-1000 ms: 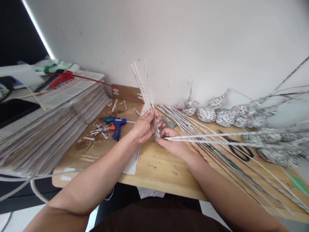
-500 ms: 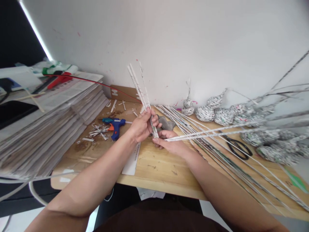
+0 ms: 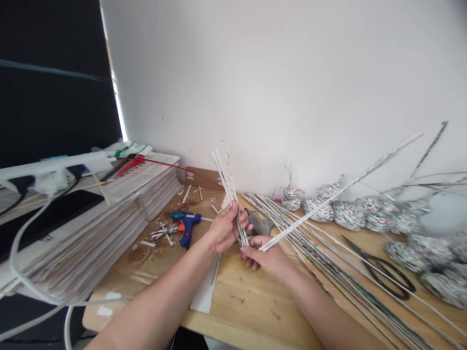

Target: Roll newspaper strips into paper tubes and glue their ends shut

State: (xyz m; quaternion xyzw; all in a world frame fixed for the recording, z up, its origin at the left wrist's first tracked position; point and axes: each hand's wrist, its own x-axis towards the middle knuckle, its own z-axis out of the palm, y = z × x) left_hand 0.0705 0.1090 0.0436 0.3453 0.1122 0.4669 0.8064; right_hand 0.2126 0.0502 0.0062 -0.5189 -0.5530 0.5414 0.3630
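Observation:
My left hand is closed around a few thin rolled newspaper sticks, whose upper ends fan out above the thumb. Close by on its right, my right hand pinches near the lower ends of these sticks. From the right hand a long paper stick slants up to the right. Where the sticks meet between the fingers is partly hidden. Behind the hands lies a grey object, half covered. A loose bundle of newspaper sticks lies on the table to the right.
A blue glue gun lies to the left beside paper scraps. A tall stack of newspapers bears a power strip and a phone. Woven paper gourds line the wall. Black scissors lie at right.
The view has tilted up and shifted left, so everything sits lower and further right. The long stick at my right hand has swung from nearly level to a steep upward slant. Both hands keep their grip.

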